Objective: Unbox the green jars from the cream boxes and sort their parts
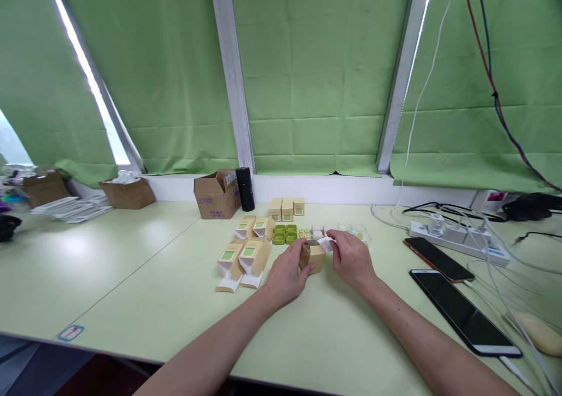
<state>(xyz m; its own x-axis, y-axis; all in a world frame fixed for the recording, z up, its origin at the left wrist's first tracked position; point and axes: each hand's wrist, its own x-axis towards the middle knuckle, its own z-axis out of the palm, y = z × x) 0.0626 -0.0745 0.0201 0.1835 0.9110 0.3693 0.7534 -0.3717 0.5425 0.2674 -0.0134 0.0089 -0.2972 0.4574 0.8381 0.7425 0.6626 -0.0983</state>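
Four open cartons [259, 251] are counted, and now three closed boxes [287, 210] are spotted! Four green containers [291, 238] are added, one carton [318, 258] is noted between two hands [287, 272], two phones [465, 311] are tallied.

Box [318, 258]: small, tan, plain on the visible near side. Held, about mid-desk [175, 291] from left to right; its left side partly covered by the grip. Roughly upright; contact with the desk surface cannot be told. Top appears open, contents unreadable. White flap [325, 244] at upper right, raised, pinched at its right end; join unclear.
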